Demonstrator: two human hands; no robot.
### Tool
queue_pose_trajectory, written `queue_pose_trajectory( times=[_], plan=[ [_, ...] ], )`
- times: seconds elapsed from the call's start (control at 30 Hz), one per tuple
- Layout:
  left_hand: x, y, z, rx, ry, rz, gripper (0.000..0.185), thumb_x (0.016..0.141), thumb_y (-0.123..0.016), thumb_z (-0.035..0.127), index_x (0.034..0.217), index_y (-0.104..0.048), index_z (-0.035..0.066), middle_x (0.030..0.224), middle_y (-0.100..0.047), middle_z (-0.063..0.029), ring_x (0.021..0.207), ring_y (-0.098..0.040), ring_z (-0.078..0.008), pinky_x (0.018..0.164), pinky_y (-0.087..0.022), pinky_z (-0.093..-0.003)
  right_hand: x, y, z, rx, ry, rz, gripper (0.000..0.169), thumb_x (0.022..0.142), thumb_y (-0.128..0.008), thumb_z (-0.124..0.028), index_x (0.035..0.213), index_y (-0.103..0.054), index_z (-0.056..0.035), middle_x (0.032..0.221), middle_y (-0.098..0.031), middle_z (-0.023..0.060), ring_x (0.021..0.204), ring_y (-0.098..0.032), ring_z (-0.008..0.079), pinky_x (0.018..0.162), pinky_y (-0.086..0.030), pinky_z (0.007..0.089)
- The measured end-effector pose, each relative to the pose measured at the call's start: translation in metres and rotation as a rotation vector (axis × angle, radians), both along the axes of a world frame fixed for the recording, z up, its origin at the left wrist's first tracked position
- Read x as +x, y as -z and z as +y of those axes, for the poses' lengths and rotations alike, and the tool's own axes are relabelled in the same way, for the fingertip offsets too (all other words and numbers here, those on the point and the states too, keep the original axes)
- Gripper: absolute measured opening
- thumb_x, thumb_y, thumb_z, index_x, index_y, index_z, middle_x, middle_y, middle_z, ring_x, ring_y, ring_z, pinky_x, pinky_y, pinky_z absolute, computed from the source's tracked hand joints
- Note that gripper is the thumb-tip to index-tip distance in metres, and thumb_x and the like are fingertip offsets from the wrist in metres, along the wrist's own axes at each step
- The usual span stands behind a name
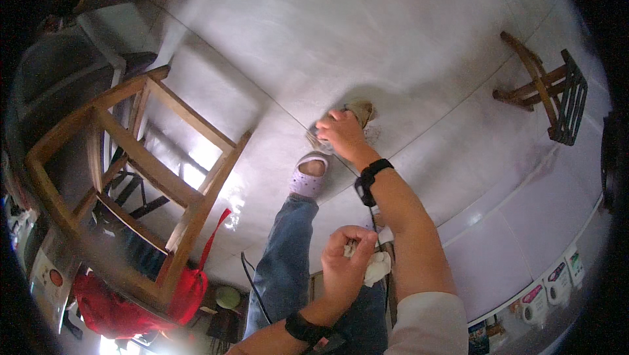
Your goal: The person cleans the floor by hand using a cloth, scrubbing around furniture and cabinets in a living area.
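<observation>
My right hand [342,134] reaches down to the floor, its fingers over a tan and grey item [362,111] that looks like a shoe or cloth. How firmly the fingers hold it cannot be told. Closer to my body, my left hand [348,256] is closed on a crumpled white cloth or tissue [378,269], which hangs out beside the fingers above my thigh. A black wristband sits on each wrist, with a dark cable running from the right one. My foot in a pale purple clog [307,178] rests just below the right hand.
A wooden frame like an upturned stool or chair [142,158] stands at the left, with a red bag [188,291] beneath it. A small wooden folding stool [540,89] lies at the right. Several packages [534,304] line the lower right edge. Pale floor tiles [295,50] stretch ahead.
</observation>
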State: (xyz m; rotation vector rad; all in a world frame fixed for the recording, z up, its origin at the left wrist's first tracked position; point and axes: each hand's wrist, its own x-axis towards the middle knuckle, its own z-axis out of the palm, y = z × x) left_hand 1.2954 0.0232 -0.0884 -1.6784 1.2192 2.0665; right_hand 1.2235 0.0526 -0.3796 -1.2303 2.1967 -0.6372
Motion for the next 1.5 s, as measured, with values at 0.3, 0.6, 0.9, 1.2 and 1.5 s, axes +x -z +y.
queue_pose_trajectory(
  times=[0.3, 0.6, 0.9, 1.2, 1.5],
  plan=[
    [0.005, -0.007, 0.01, -0.031, -0.04, 0.002, 0.008, 0.081, -0.058, 0.01, 0.08, -0.052, 0.003, 0.072, -0.053, -0.0005, 0.064, -0.048, -0.0068, 0.057, -0.041, -0.0219, -0.028, -0.049, 0.047, 0.052, 0.075, -0.068, 0.015, 0.062, -0.058, -0.002, 0.071, -0.064, -0.0126, 0.093, -0.062, -0.0046, 0.09, -0.05, 0.0217, 0.076, -0.039, 0.0363],
    [0.02, 0.007, 0.033, -0.225, 0.112, -0.015, 0.01, 0.08, -0.058, 0.012, 0.078, -0.054, 0.003, 0.07, -0.052, -0.0007, 0.061, -0.048, -0.0083, 0.056, -0.041, -0.0226, -0.002, -0.166, 0.169, -0.062, 1.161, -1.109, 0.04, 0.067, -0.052, 0.016, 0.103, -0.056, -0.0012, 0.104, -0.058, 0.0086, 0.091, -0.056, 0.0185, 0.08, -0.047, 0.0306],
    [0.049, -0.024, 0.018, 0.061, 0.372, 0.038, 0.028, 0.077, -0.061, 0.02, 0.098, -0.059, 0.001, 0.086, -0.059, -0.0049, 0.074, -0.055, -0.0109, 0.063, -0.043, -0.0234, 0.048, -0.3, 0.203, -0.443, 1.495, -1.781, 0.042, 0.074, -0.055, -0.004, 0.115, -0.044, 0.0007, 0.106, -0.055, 0.0125, 0.097, -0.054, 0.03, 0.081, -0.047, 0.0407],
    [0.031, -0.186, -0.02, 0.42, 0.542, 0.257, 0.057, 0.083, -0.053, 0.037, 0.123, -0.041, -0.001, 0.117, -0.048, -0.014, 0.106, -0.047, -0.0208, 0.092, -0.034, -0.0313, 0.017, -0.434, 0.126, -0.73, 1.557, -1.837, 0.038, 0.079, -0.05, -0.016, 0.114, -0.047, -0.0022, 0.107, -0.055, 0.0131, 0.098, -0.053, 0.0274, 0.084, -0.045, 0.0412],
    [0.009, -0.226, -0.009, 0.323, 0.539, 0.197, 0.073, 0.075, -0.065, 0.023, 0.133, -0.025, 0.005, 0.123, -0.041, -0.0118, 0.112, -0.04, -0.0214, 0.092, -0.034, -0.0318, 0.011, -0.45, 0.129, -0.632, 1.454, -1.794, 0.04, 0.074, -0.052, -0.014, 0.112, -0.048, -0.0011, 0.106, -0.055, 0.0109, 0.094, -0.055, 0.0266, 0.081, -0.047, 0.0398]
  ],
)
